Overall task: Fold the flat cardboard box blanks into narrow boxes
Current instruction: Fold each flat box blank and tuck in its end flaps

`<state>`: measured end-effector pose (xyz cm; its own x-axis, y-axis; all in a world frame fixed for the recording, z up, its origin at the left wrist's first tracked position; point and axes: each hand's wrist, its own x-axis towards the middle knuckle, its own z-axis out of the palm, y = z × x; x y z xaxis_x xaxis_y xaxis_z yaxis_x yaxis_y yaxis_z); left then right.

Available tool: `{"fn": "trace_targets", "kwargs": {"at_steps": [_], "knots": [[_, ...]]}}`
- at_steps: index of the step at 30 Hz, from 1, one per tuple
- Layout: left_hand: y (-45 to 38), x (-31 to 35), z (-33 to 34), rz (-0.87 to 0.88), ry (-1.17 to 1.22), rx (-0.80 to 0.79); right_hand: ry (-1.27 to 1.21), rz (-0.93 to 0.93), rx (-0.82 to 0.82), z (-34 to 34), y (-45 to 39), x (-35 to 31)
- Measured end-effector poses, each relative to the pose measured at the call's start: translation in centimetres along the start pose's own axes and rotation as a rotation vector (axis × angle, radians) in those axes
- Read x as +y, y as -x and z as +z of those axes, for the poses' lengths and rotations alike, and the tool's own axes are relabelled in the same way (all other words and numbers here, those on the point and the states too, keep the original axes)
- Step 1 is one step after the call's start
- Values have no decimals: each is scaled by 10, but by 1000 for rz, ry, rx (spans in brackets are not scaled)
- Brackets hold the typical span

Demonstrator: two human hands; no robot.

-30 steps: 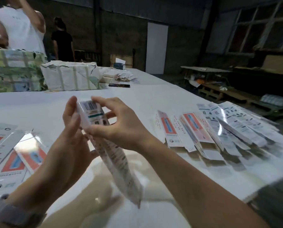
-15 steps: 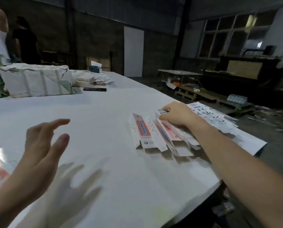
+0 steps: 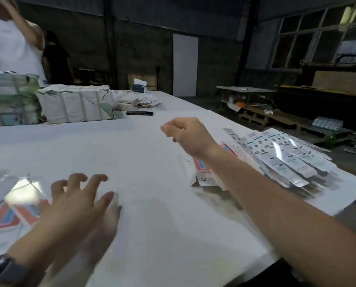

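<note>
Cardboard box blanks (image 3: 2, 212), flat and glossy with red and blue print, lie at the near left edge of the white surface (image 3: 152, 162), just beside the left hand (image 3: 73, 206); their long axes appear to run away from the person, slanting rightward. A larger spread of narrow printed pieces, the pile on the right (image 3: 280, 160), fans out past the right forearm, long axes angled toward the near right; whether these are folded is hard to tell. The left hand hovers low over the bare surface, fingers spread and loosely bent, holding nothing. The right hand (image 3: 189, 133) hangs raised above the middle of the surface, fingers curled loosely inward with nothing visible in them. By this reading the left hand is nearer the flat blanks, and the next pick likely falls to it. Strapped paper bundles (image 3: 75, 104) and a dark phone (image 3: 139, 113) sit at the far side, where two people (image 3: 17, 48) stand. Beyond them, a dim workshop with a white door (image 3: 185, 63), wooden pallets (image 3: 276, 119) and grimy windows (image 3: 326, 38).
</note>
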<state>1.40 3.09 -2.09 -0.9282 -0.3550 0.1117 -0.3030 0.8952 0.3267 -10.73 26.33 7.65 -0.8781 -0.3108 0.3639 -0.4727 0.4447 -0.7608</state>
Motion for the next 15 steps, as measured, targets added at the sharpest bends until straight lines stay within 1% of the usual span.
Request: {"fn": "trace_targets", "kwargs": {"at_steps": [3, 5, 7, 8, 11, 15], "knots": [[-4, -8, -8, -105, -52, -28, -367, -33, -197, 57, 14, -34], [-4, -12, -14, -156, -109, -41, -542, -12, -249, 88, 19, -48], [-1, -16, -15, -189, -159, -42, -707, 55, -253, 111, 24, -47], [0, -16, -14, -198, -172, -49, -751, 84, -260, 119, 27, -42], [-1, -16, -14, -202, -188, -73, -707, 87, -311, 132, 32, -26], [-1, -13, -18, -159, -133, -88, -750, 109, -250, 126, 26, -18]]}}
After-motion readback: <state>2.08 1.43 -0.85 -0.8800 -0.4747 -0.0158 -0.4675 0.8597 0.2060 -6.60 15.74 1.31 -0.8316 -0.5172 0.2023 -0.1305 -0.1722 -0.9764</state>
